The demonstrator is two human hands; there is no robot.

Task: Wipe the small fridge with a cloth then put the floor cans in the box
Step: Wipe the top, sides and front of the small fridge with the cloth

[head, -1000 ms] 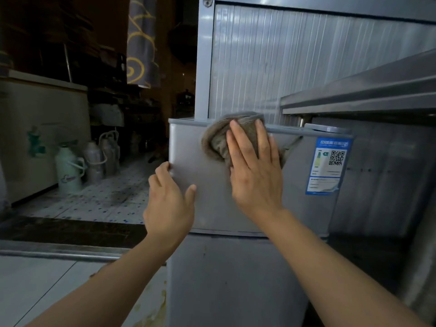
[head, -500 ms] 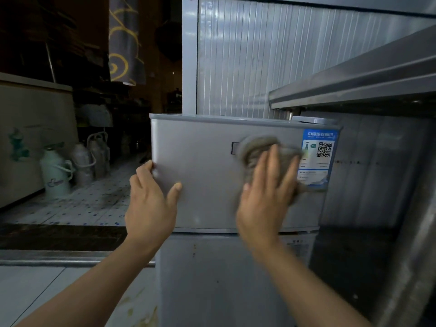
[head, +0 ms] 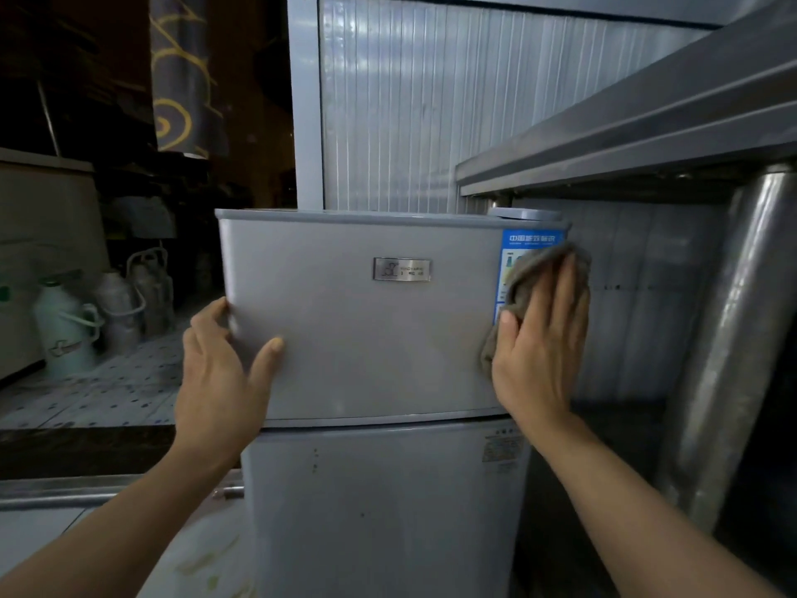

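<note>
A small silver two-door fridge [head: 371, 338] stands in front of me, with a metal badge on its upper door. My left hand [head: 220, 369] grips the left edge of that upper door, thumb on the front. My right hand [head: 541, 338] presses a grey-brown cloth [head: 532, 269] flat against the door's right edge, over a blue energy label [head: 522, 241]. No cans or box are in view.
A steel table edge [head: 625, 140] and its round leg [head: 733, 338] stand close on the right. A ribbed metal panel [head: 431, 101] rises behind the fridge. Pale thermos jugs [head: 64, 330] sit on the tiled floor at the left, beside a white chest freezer [head: 39, 235].
My right hand has swept the cloth from the top middle of the upper door down and across to its right edge. My left hand has kept its hold on the left edge.
</note>
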